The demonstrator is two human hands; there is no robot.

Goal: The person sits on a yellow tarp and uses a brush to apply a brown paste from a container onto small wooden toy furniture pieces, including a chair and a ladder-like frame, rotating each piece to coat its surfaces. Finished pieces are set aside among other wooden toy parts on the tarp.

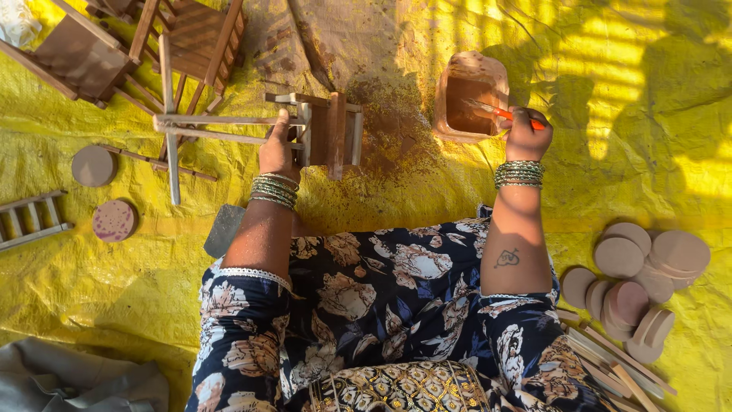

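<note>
Right now your left hand (277,149) rests on a small wooden frame (324,130) that stands on the yellow sheet (381,198) straight ahead of your knees, the fingers closed around its left edge with the thumb pointing up along the wood. Long thin slats (221,120) run out from that frame to the left, crossing an upright one. Your right hand (528,136) is farther right, its fingers pinched together on an orange-handled brush (499,113), whose tip reaches left into a squarish container (469,95) holding reddish-brown liquid; the container sits on the sheet just beyond the hand. Brown stains darken the sheet between the frame and the container. Both wrists carry stacks of green bangles (518,174). At far left, two small wooden chairs (137,42) lie tipped on the sheet, well apart from your hands. Nearer on the left lie two round discs (103,191) and a little ladder-like piece (30,221). To your right, beside your knee, a heap of round wooden discs (637,278) rests next to some loose wooden sticks (610,362). A grey flat piece (223,229) lies just beside your left forearm.
</note>
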